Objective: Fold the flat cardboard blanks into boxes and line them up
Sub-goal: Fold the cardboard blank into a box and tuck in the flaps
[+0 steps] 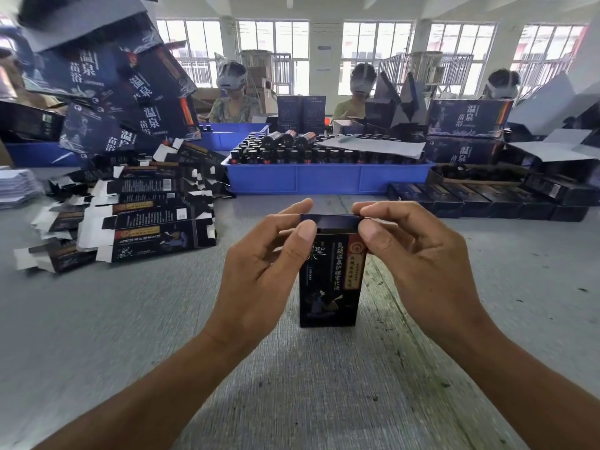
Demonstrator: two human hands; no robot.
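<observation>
Grey table (292,368) nearest the camera, both forearms reaching in over it. One small dark box (329,280) stands upright on the table, centre frame, bottom edge resting on the surface. Left hand (259,271) pinches the box's top left corner, thumb on the near face, index finger curled over the top. Right hand (418,261) pinches the top right corner the same way, thumb in front, fingers over the lid edge. Box sits between the two hands, gripped only at its top; lower body is free.

Left and a bit farther: loose pile of flat blanks (136,219), dark printed, white flaps showing, overlapping on the table. Right, about the same depth: row of folded boxes (480,199) lying side by side, touching.

Behind the held box: blue tray (324,178) packed with upright dark bottles (292,155), a few bottles lying on top, a grey sheet (373,146) over the right part. Second blue bin (39,154) far left, contents hidden.

Large dark cartons (107,92) stacked and tilted upper left; more on the right (467,118). Three seated people (232,102) with headsets at the far side. Windows (373,53) along the back wall.
</observation>
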